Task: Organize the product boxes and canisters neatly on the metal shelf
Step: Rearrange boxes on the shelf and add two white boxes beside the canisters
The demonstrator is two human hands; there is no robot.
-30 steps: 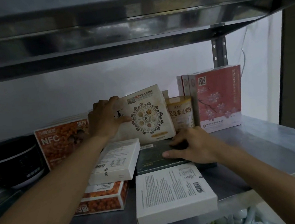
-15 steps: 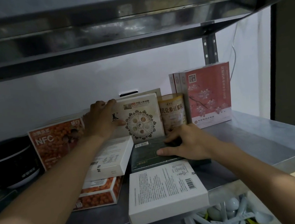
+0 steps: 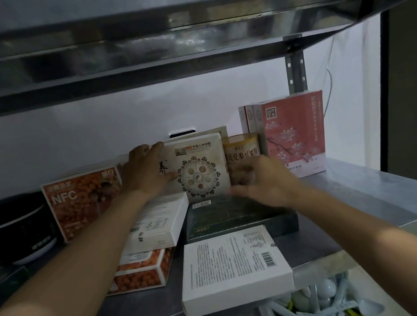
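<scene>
My left hand point(image 3: 148, 170) grips the top left corner of a cream box with a round mandala print point(image 3: 200, 172), which stands upright at the back of the metal shelf point(image 3: 364, 191). Just right of it stands a yellow canister point(image 3: 240, 151), then a row of pink blossom boxes point(image 3: 295, 134). My right hand point(image 3: 260, 183) is blurred, its fingers stretched out in front of the canister's lower half and just above a flat dark green box point(image 3: 235, 217). An orange NFC box point(image 3: 83, 199) stands at the left.
A white box point(image 3: 160, 221) leans on a flat orange box point(image 3: 142, 271). Another white box point(image 3: 234, 267) lies at the shelf's front edge. A black pot point(image 3: 14, 229) sits far left. The upper shelf point(image 3: 188, 42) hangs low overhead. A bin of white spoons point(image 3: 325, 306) sits below.
My left hand has tipped the cream box from a lean to upright against the canister. My right hand has lifted off the dark green box and moved up toward the canister.
</scene>
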